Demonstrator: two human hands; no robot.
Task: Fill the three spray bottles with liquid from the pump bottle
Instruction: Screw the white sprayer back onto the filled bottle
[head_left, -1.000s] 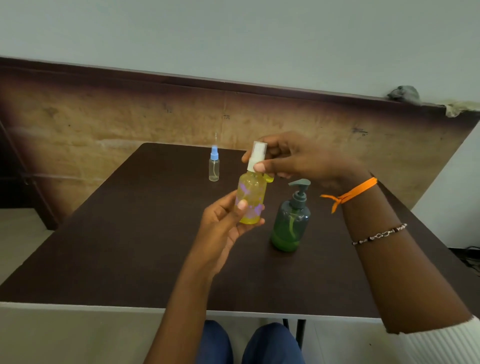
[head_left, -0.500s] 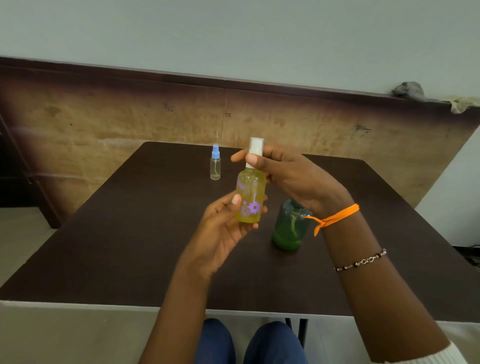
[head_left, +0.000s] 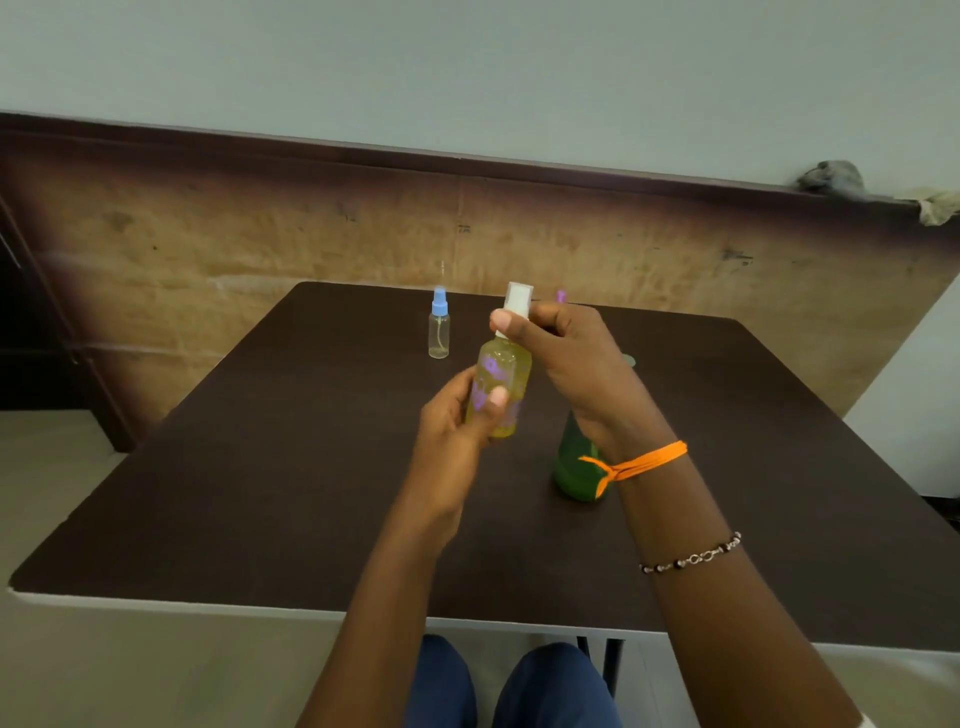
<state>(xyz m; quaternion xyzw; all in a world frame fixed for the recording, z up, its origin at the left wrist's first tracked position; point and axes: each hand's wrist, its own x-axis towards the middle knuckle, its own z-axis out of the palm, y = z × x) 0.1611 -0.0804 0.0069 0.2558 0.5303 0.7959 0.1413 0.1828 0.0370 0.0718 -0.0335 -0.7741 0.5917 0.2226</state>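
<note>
Unscrewing under way, by the look of it: yellow spray bottle (head_left: 500, 391) held upright above the middle of the tabletop (head_left: 260, 467), white spray cap (head_left: 516, 306) on top. Left hand (head_left: 457, 431) wrapped round the bottle's lower body, thumb laid across the front over the purple print, fingers behind. Right hand (head_left: 566, 358) over the top from 3 o'clock, thumb and fingers pinching the white cap at the neck. Both grips closed on their parts, then: left round the body, right on the cap, nothing spread. To do this well: keep the body steady and vertical in the left, turn only the cap with the right, lift straight up once the thread lets go so the dip tube clears the mouth without dripping. Whether liquid already sits inside, hard to judge through tinted plastic. Green pump bottle (head_left: 574, 467) standing on the tabletop at 4 o'clock from the yellow one, mostly hidden behind the right wrist and its orange wrist thread (head_left: 644, 460), so worth watching that forearm to avoid knocking it. Small clear spray bottle (head_left: 439, 327) with a blue top upright at 11 o'clock, near the far edge, looking empty. A purple tip (head_left: 560, 296) peeking above the right hand at 1 o'clock, probably the third bottle, too hidden to say.
</note>
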